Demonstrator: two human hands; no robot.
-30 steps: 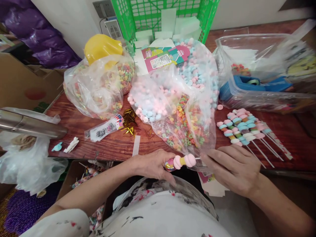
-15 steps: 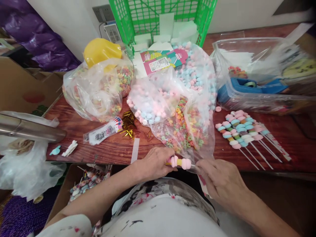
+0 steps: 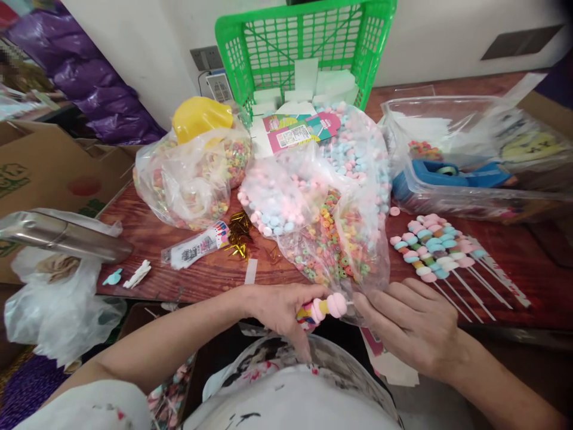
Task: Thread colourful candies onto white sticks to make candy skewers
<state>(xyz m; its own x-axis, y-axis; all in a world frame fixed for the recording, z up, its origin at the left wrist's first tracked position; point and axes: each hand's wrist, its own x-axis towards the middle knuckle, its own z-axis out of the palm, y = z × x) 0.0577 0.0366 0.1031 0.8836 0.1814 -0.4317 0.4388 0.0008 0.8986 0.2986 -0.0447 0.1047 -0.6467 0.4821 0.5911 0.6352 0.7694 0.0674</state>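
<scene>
At the table's front edge a marshmallow skewer (image 3: 336,305) of pink pieces with yellow between them lies between my two hands. My left hand (image 3: 282,310) is closed around its left part, where a colourful printed wrapper shows; the thumb points down. My right hand (image 3: 409,325) pinches the white stick end at the right, its fingertips bent over it, with clear film just below. Right behind the hands lies an open clear bag of cereal rings (image 3: 340,239). A fan of finished-looking marshmallow skewers (image 3: 432,245) rests to the right.
Bags of marshmallows (image 3: 273,200) and of cereal rings (image 3: 179,185) fill the back, before a green crate (image 3: 304,36). Printed wrappers (image 3: 194,248) and gold ties (image 3: 239,233) lie left. A clear bin (image 3: 465,191) with a blue tape dispenser stands right; a steel flask (image 3: 80,236) lies far left.
My left hand has turned, its thumb now lower and apart, and more of the printed wrapper shows. The skewer tilts up slightly to the right. The camera view has shifted.
</scene>
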